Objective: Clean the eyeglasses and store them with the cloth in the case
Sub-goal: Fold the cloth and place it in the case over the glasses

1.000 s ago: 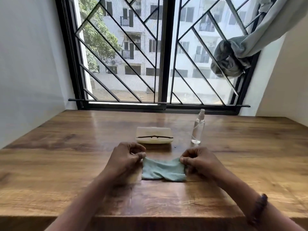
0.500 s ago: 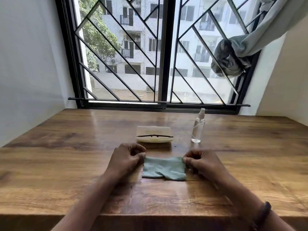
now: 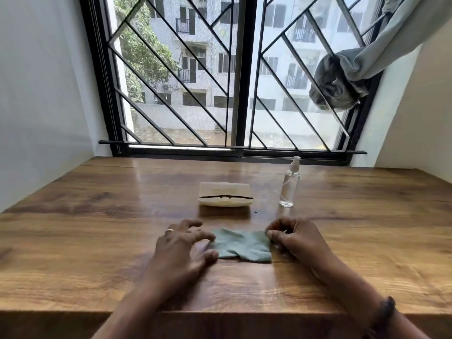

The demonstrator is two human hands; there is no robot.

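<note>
My left hand (image 3: 186, 243) lies low over the wooden counter (image 3: 97, 241) with its fingers spread and loose, gripping nothing; a ring (image 3: 169, 230) sits on one finger. Its forefinger and thumb tips reach the left edge of the pale green cloth (image 3: 241, 244), though the blur there keeps me from telling whether they press on it. The cloth lies flat on the counter between my two hands, rumpled, with a fold running through its near edge. Beyond it, further from me and well apart from both hands, the cream case (image 3: 225, 187) rests on the counter, and the eyeglasses (image 3: 225, 197) show as a thin dark line across its front; I cannot tell how deep they sit in it. To the right of the cloth, my right hand (image 3: 296, 237) is curled, thumb and forefinger pinching the cloth's right edge. Behind that hand and just right of the case stands a clear spray bottle (image 3: 289, 184), upright, with its white nozzle on top. A dark bracelet (image 3: 384, 311) circles my right wrist. The barred window (image 3: 241, 69) fills the back wall, and a grey curtain (image 3: 342, 79) is knotted up at its right side.
</note>
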